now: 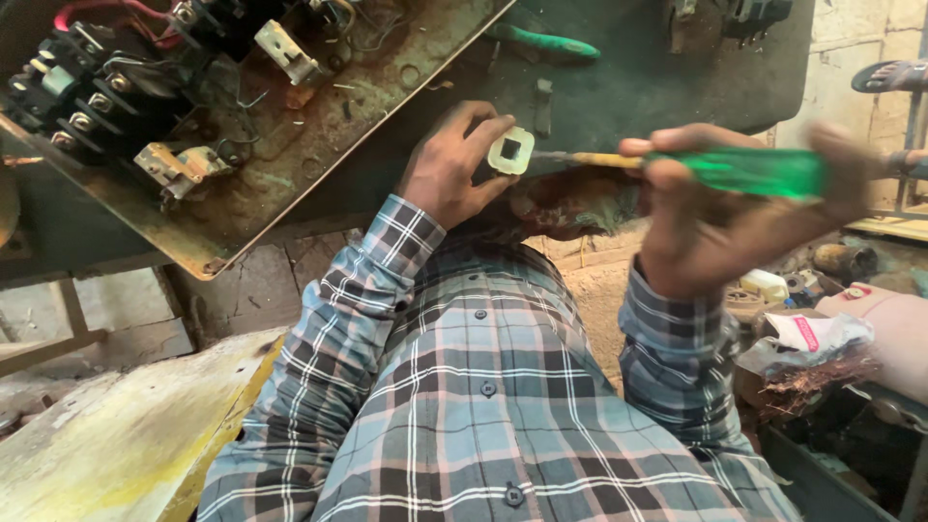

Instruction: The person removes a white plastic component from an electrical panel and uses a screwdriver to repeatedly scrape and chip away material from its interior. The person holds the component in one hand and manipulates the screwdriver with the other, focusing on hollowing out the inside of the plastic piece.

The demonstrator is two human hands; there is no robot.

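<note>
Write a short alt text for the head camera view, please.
A person's left hand holds a small cream square part while the right hand pushes a green-handled screwdriver into it. A rusty panel with electrical contactors lies at upper left.

1. Two hands are showing: left hand (447, 166), right hand (715, 208).
2. Two green-handled screwdrivers are lying in view: one held (735, 170), one resting on the bench (543, 42).
3. One cream square part (510, 151) is being gripped.
4. One rusty panel (319, 126) is lying alongside.

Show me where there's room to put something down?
Bare dark bench lies between the rusty panel and the far green-handled tool, beyond the left hand. The yellowed board is bare. The panel's wired corner and the clutter beneath the right hand are crowded.
</note>
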